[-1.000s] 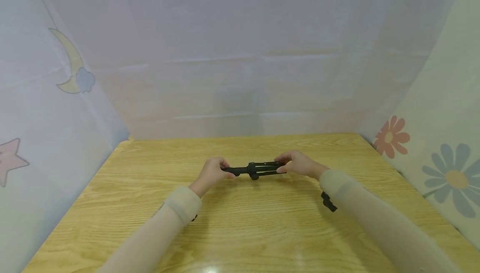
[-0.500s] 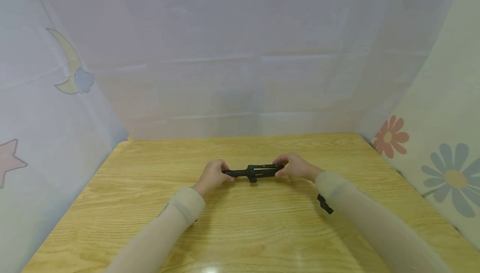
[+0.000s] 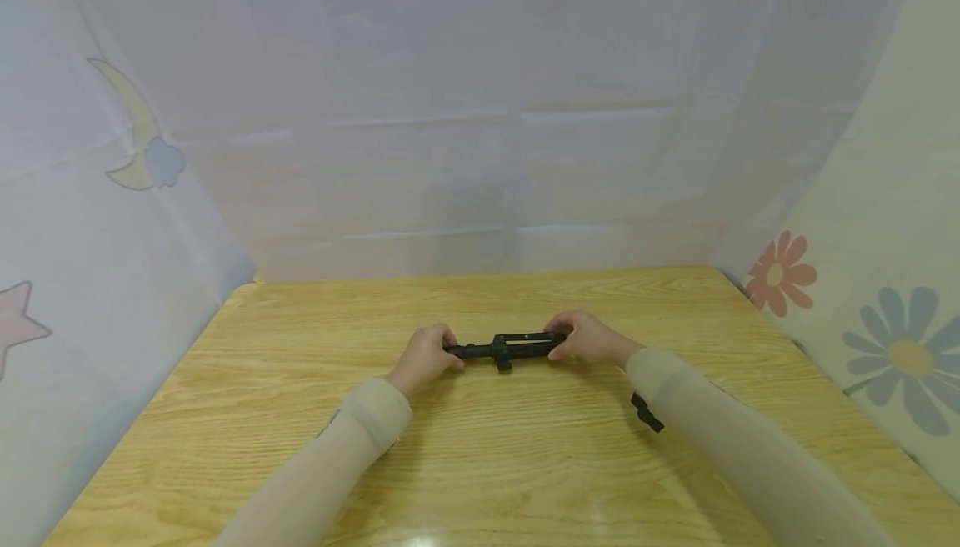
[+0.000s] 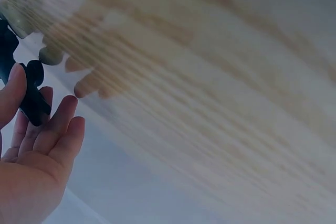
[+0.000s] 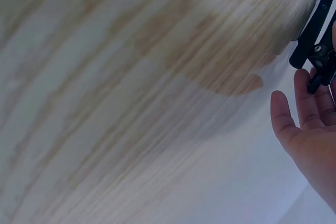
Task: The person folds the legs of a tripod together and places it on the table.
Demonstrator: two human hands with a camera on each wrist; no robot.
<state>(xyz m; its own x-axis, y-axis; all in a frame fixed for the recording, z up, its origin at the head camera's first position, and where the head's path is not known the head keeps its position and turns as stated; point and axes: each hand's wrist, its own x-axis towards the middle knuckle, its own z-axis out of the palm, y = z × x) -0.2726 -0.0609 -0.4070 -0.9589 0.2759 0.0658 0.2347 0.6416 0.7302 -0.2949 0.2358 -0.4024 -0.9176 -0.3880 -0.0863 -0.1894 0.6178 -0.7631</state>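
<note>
A small black tripod point(image 3: 500, 350), legs folded together, lies crosswise between my two hands just at or above the wooden tabletop. Its narrow head end is pinched by my left hand point(image 3: 426, 357), between thumb and fingers. My right hand point(image 3: 588, 337) grips the leg ends on the other side. In the left wrist view the tripod's head end point(image 4: 35, 106) shows between thumb and fingers, a round knob beside it. The right wrist view has the black leg ends point(image 5: 311, 38) against the fingers, partly cut off by the frame edge.
The wooden table point(image 3: 480, 464) spreads under both arms. A pale cloth backdrop point(image 3: 480, 155) rises behind it, with printed cloth walls on both sides. A black strap piece point(image 3: 647, 414) hangs below the right sleeve.
Both hands have lowered the tripod slightly toward the tabletop and closer to me. The right hand has shifted a little left. Both hands keep their hold.
</note>
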